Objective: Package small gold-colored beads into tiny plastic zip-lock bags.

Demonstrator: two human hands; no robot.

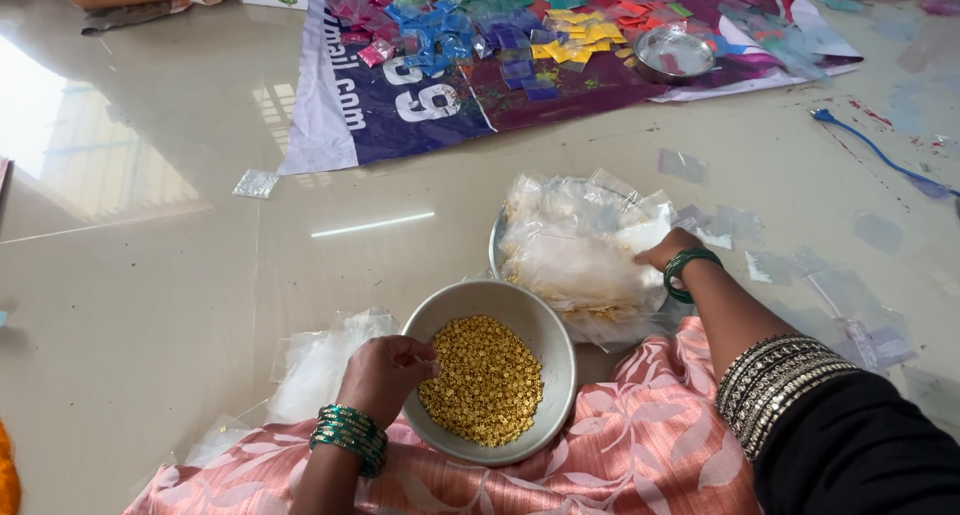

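Hands at a bowl of gold beads and a pile of clear pouches.

Left hand (385, 375) rests on the near-left rim of the steel bowl (556, 337), fingers pinched together over the gold beads (482, 380). Right hand (668, 252) reaches to the far right, fingers curled on the heap of clear pouches (580, 245) piled on a steel plate (494, 247). Bowl sits on pink patterned cloth (640, 445). Coloured packets (500, 30) lie far on a banner (400, 105).

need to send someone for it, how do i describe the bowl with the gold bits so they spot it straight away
Start at the pink leaf-patterned cloth nearest the camera. On its upper edge sits a round grey bowl, the left hand at its rim. It alone holds tiny gold pieces; the tray behind holds clear packets.
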